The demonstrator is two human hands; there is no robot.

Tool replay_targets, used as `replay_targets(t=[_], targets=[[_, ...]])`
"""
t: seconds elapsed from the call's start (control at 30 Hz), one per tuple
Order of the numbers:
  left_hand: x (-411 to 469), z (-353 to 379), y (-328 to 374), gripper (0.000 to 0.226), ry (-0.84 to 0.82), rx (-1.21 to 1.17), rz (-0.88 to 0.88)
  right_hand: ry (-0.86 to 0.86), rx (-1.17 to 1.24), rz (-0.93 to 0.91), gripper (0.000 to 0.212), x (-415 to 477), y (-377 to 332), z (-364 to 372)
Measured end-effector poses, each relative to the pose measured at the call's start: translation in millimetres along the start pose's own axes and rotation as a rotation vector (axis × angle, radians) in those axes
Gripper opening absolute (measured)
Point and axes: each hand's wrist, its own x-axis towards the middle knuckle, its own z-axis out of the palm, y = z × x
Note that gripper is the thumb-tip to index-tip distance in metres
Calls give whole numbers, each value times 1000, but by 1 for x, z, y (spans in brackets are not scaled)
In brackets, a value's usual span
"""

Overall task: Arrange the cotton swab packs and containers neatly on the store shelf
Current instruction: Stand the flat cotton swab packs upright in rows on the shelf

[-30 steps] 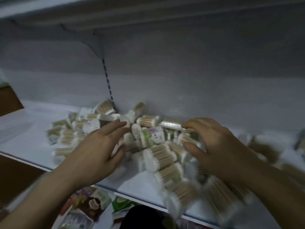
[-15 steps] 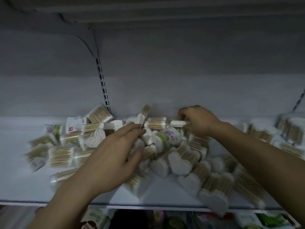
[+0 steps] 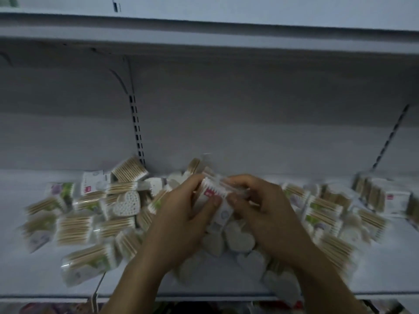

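White metal everywhere: the back panel (image 3: pixel 249 132) fills most of what I see, with the upper shelf (image 3: pixel 204 35) running across at twelve o'clock. The shelf (image 3: pixel 374 275) below carries the whole jumble. A slotted upright (image 3: pixel 136 128) climbs the panel at about eleven o'clock, and a second upright (image 3: pixel 390 137) slants up at two o'clock.

A loose heap of swab packs (image 3: pixel 74 230) sprawls at nine o'clock from the hands, lying flat and overlapping at all angles, the wooden sticks showing tan through clear wrap. More packs (image 3: pixel 322 209) lie at three o'clock, and beyond them a few standing packs (image 3: pixel 371 193) sit close together near the back panel.

The left hand (image 3: pixel 179 225) and right hand (image 3: pixel 269 220) meet over the middle of the heap, both with fingers curled. Between them they pinch a small pack (image 3: pixel 215 193), thumbs on its near face and fingertips behind it. It is lifted just above the pile, white tips uppermost, with a small red label.

Heart-shaped containers (image 3: pixel 240 240) crowd at six o'clock beneath the hands. One white heart box (image 3: pixel 127 203) leans among the packs at nine o'clock. Blur hides the print on the wrappers.
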Motion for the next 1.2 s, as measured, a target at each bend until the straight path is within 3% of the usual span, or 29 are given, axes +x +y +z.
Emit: replay_targets(t=[0.1, 0.2, 0.27, 0.37, 0.47, 0.6, 0.73, 0.8, 0.97, 1.07, 1.2], targets=[[-3, -10, -12, 5, 179, -16, -101, 124, 161, 89, 14, 8, 4, 17], [-13, -20, -22, 9, 404, -106, -177, 253, 61, 120, 18, 46, 3, 44], [-20, -26, -27, 10, 505, -174, -199, 113, -135, 96, 30, 71, -1, 64], [-28, -35, -33, 8, 612, -267, -250, -261, -483, 199, 54, 98, 5, 77], [-29, -41, -33, 6, 675, -373, -316, -442, -651, 317, 52, 114, 18, 76], [-22, -45, -38, 11, 648, -284, -251, -317, -612, 274, 44, 119, 21, 65], [-9, -40, -43, 26, 584, -181, -185, -12, -297, 85, 40, 108, 17, 35], [-1, -35, -41, 31, 560, -169, -193, 39, -230, 40, 30, 98, 9, 21], [12, -23, -34, 31, 486, -268, -214, -130, 24, 204, 7, 73, -21, 2], [16, -14, -22, 26, 393, -428, -214, -262, 97, 208, 7, 64, -31, 8], [15, -8, -18, 38, 322, -358, -217, -326, 195, 290, 19, 63, -28, 21]])
